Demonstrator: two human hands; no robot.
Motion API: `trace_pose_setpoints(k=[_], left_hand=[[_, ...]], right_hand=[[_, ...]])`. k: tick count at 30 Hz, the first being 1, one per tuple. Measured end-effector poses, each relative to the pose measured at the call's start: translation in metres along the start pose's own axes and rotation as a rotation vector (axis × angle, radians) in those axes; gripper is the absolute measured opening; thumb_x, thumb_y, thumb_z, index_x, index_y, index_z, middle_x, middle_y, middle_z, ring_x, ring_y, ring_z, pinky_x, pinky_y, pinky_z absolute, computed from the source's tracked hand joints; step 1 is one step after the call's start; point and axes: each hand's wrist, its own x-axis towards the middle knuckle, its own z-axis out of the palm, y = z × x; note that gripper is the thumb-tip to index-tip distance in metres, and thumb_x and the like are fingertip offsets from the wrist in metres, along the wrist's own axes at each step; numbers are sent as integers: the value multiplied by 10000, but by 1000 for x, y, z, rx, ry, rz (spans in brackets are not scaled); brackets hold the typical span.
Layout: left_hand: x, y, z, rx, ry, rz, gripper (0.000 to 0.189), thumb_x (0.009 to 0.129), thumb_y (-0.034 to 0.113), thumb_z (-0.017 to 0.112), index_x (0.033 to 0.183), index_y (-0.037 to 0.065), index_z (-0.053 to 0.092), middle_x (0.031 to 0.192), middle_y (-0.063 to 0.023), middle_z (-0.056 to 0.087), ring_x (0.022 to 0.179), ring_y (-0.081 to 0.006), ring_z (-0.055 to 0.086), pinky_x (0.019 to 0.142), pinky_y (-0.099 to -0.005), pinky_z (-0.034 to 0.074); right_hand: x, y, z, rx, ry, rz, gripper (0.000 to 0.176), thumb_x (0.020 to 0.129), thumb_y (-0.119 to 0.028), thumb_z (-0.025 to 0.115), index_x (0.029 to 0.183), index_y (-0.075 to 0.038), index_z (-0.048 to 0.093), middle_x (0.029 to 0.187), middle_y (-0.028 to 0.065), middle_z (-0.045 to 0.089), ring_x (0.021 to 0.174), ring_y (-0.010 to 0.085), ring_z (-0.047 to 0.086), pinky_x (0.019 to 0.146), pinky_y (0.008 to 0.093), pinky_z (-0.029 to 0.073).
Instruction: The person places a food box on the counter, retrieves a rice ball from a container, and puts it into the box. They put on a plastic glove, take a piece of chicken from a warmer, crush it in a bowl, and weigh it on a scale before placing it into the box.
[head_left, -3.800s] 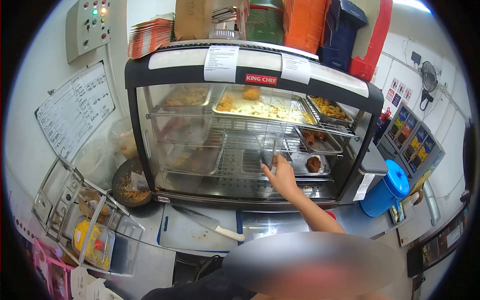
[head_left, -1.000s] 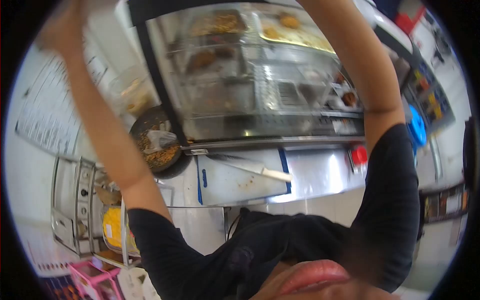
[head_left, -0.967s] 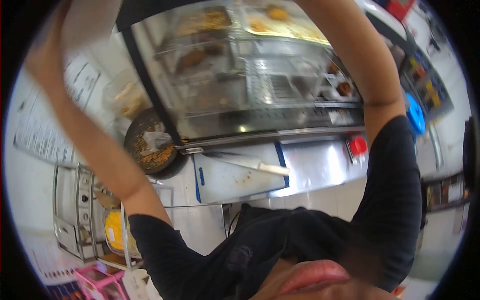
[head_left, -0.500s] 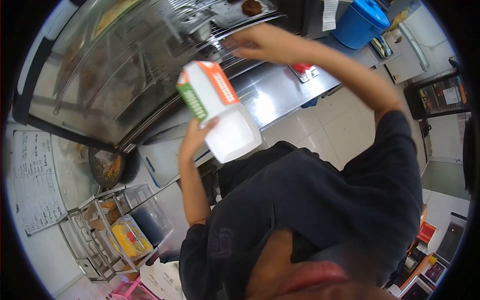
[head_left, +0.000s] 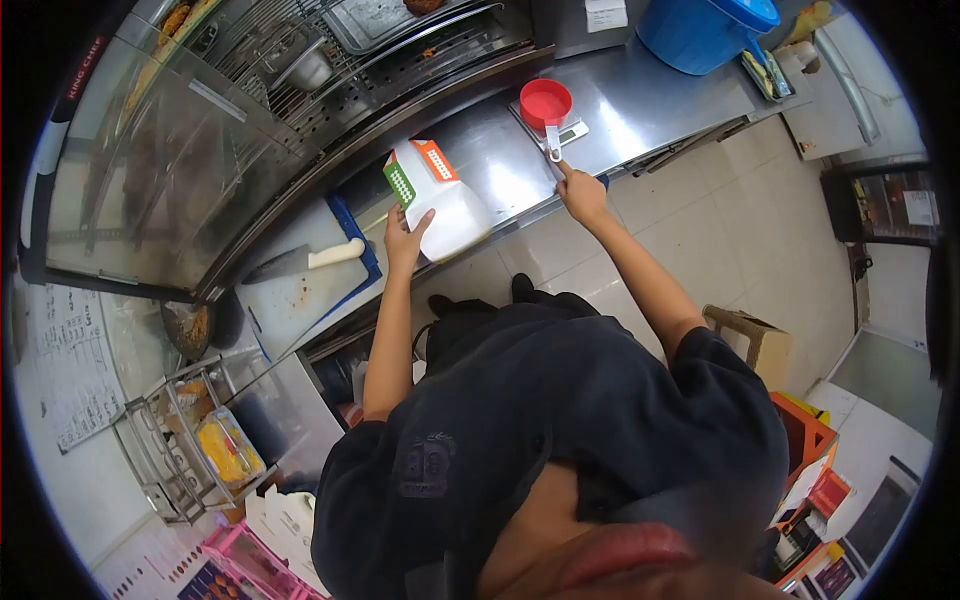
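The left hand (head_left: 404,243) has the paper box (head_left: 455,215), its fingers (head_left: 394,217) curled against the green-printed side and the thumb laid apart from them on the white face, spread about as wide as the pinched corner of the box. The box is tilted, its green and orange end towards the glass cabinet (head_left: 165,190) and its white body over the front edge of the metal desk (head_left: 650,115); whether it touches the desk cannot be told. The right hand (head_left: 583,196) reaches forward with its fingertips at the end of the pale handle (head_left: 553,140) of a red cup (head_left: 545,103). The fingers there are nearly together, but how firmly they close on the handle is too small to tell. The cup's bowl lies over a small scale (head_left: 574,133) on the desk, perhaps resting on it. Left of the box, a knife (head_left: 337,253) with a cream handle lies across a white cutting board (head_left: 300,312). A blue bucket (head_left: 690,40) stands beyond the scale, well apart from both hands.
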Motion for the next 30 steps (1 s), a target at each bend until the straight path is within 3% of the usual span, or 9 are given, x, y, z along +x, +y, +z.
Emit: trace_pose_setpoints(k=[5, 10, 15, 17, 18, 19, 23, 27, 30], left_hand=[[-24, -12, -13, 61, 195, 5, 789, 755, 300, 769, 1339, -32, 355, 1232, -230, 510, 1066, -282, 569, 904, -357, 454], [-47, -6, -22, -17, 165, -20, 759, 804, 277, 724, 1375, -6, 312, 1249, -214, 496, 1054, -258, 562, 898, -349, 455], [-65, 26, -66, -181, 206, 39, 622, 860, 220, 662, 1356, 12, 349, 1173, -163, 544, 951, -192, 574, 854, -311, 460], [-77, 42, -103, -227, 296, 45, 574, 871, 217, 647, 1337, 16, 378, 1111, -141, 582, 893, -163, 583, 819, -289, 465], [-81, 39, -122, -195, 386, 89, 458, 889, 226, 624, 1265, 20, 461, 961, -94, 634, 773, -111, 567, 715, -242, 455], [-85, 39, -143, -197, 442, 93, 422, 896, 241, 613, 1234, 23, 487, 929, -83, 637, 748, -99, 553, 686, -231, 439], [-97, 25, -235, -238, 673, 33, 328, 926, 287, 555, 1134, 35, 571, 872, -52, 641, 665, -63, 495, 612, -206, 391], [-109, -10, -308, -411, 842, -33, 320, 936, 308, 524, 1099, 41, 595, 847, -37, 636, 641, -55, 468, 600, -207, 375], [-125, -38, -349, -435, 905, -62, 317, 929, 309, 529, 1074, 38, 607, 844, -28, 633, 641, -54, 467, 590, -199, 374]], right_hand=[[15, -3, 2, -73, -48, 17, 437, 821, -228, 537, 1257, -195, 521, 735, 160, 648, 691, 340, 636, 632, 465, 497], [21, 4, 4, 41, 19, -38, 442, 848, -250, 536, 1287, -207, 503, 699, 153, 640, 668, 345, 630, 603, 470, 481], [-31, -7, 4, 414, 173, -23, 321, 857, -202, 600, 1163, -113, 568, 600, 117, 557, 523, 262, 544, 516, 385, 420], [-53, 6, 45, 580, 316, -86, 183, 877, -207, 615, 936, -35, 606, 554, 84, 479, 474, 157, 417, 464, 328, 348], [-69, -11, 35, 610, 281, -113, 231, 891, -201, 606, 753, -17, 584, 544, 68, 466, 480, 126, 387, 459, 307, 337], [-83, -31, 34, 638, 260, -123, 301, 897, -175, 598, 651, -17, 529, 519, 54, 441, 478, 113, 364, 452, 286, 322], [-118, -120, 31, 681, 99, -441, 312, 867, -82, 605, 578, -20, 506, 497, 71, 465, 437, 120, 411, 429, 278, 322], [-113, -246, 25, 766, -179, -867, 141, 833, -39, 616, 696, -14, 627, 560, 74, 517, 454, 165, 462, 453, 295, 361], [-105, -417, 21, 788, -371, -1117, 110, 817, -53, 624, 919, -27, 657, 661, 84, 542, 565, 187, 517, 530, 295, 411]])
